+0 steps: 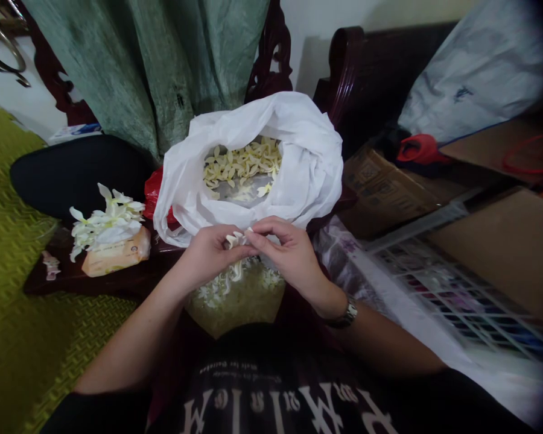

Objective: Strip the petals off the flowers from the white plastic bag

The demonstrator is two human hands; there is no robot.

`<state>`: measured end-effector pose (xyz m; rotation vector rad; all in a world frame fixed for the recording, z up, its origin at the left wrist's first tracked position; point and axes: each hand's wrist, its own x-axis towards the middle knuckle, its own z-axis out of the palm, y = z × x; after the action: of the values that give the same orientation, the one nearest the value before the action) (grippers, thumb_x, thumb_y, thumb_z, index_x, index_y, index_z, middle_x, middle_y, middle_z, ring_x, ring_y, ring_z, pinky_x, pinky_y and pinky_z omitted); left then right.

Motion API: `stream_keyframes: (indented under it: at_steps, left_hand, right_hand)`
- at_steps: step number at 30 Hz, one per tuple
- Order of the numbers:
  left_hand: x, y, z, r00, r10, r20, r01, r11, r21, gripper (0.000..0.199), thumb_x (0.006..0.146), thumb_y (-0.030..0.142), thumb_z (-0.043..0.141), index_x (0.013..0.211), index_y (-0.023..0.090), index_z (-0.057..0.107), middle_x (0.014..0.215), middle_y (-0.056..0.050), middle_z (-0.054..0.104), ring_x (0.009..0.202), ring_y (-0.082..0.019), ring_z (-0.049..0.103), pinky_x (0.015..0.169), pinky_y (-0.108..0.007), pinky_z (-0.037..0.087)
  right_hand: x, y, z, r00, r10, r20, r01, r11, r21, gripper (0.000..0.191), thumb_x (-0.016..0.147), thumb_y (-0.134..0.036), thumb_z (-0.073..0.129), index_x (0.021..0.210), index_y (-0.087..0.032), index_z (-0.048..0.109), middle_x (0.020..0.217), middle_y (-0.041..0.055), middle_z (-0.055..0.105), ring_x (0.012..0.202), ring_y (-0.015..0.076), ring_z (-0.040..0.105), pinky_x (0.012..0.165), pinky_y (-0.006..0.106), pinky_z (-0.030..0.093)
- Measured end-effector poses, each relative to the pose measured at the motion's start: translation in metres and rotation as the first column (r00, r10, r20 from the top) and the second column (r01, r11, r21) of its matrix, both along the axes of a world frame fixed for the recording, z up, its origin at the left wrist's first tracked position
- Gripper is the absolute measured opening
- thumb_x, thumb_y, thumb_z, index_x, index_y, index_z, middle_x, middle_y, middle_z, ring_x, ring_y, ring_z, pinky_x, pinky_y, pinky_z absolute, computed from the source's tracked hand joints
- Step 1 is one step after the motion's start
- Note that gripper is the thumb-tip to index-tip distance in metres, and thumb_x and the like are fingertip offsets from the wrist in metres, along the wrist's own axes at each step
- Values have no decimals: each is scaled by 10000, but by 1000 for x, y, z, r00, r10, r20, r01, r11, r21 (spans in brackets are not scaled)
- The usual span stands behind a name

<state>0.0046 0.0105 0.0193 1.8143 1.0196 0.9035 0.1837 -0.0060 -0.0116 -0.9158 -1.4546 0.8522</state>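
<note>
Left hand (212, 256) & right hand (287, 256), fingers nearly closed, both pinching small creamy-white flower (235, 240), seemingly, by rim of crinkled white plastic bag (298, 163)

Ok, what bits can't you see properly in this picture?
In the head view:
The white flower: fingers of the left hand and right hand hide most of it.
The red thing: the white bag hides most of it, so I can't tell what it is.
The watch: its face doesn't show.
The metal thing: the top left corner cuts it off.
</note>
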Motion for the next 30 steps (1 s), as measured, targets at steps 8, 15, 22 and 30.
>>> stream_keyframes:
  at_steps: [8, 15, 22, 30]
  left_hand:
    - [-18, 7, -14, 941, 218, 258, -177, 969, -174, 262, 729, 413, 858, 752, 174, 753, 704, -19, 718, 602, -126, 595, 577, -226, 462]
    - [-23, 9, -16, 947, 117, 299, -19, 950, -311, 273, 784, 434, 816, 811, 173, 743, 670, 0, 677, 541, -92, 546, 522, -206, 411]
    - [-10, 7, -14, 945, 23, 326, 96, 934, -344, 246, 790, 399, 815, 903, 189, 755, 671, 11, 639, 510, -75, 483, 474, -202, 337]
    - [-7, 2, -23, 894, 166, 417, 20, 914, -405, 268, 741, 372, 858, 846, 157, 738, 717, 4, 649, 554, -65, 510, 490, -180, 357]
  right_hand:
    - [25, 12, -18, 907, -199, -371, 142, 974, -177, 245, 803, -464, 788, 830, -247, 679, 818, -3, 703, 763, 160, 628, 752, 313, 525]
    - [34, 3, -8, 994, 99, -38, -105, 959, -263, 357, 768, -424, 824, 1064, -237, 751, 873, 29, 734, 796, 178, 666, 767, 344, 547]
    - [-2, -2, -7, 975, 185, -121, -215, 921, -324, 414, 752, -442, 832, 1101, -261, 703, 1012, 32, 738, 829, 185, 692, 766, 343, 579]
    - [-17, -2, -20, 852, -4, -523, -262, 862, -434, 315, 636, -370, 916, 791, -211, 693, 675, -45, 696, 588, 95, 610, 597, 223, 491]
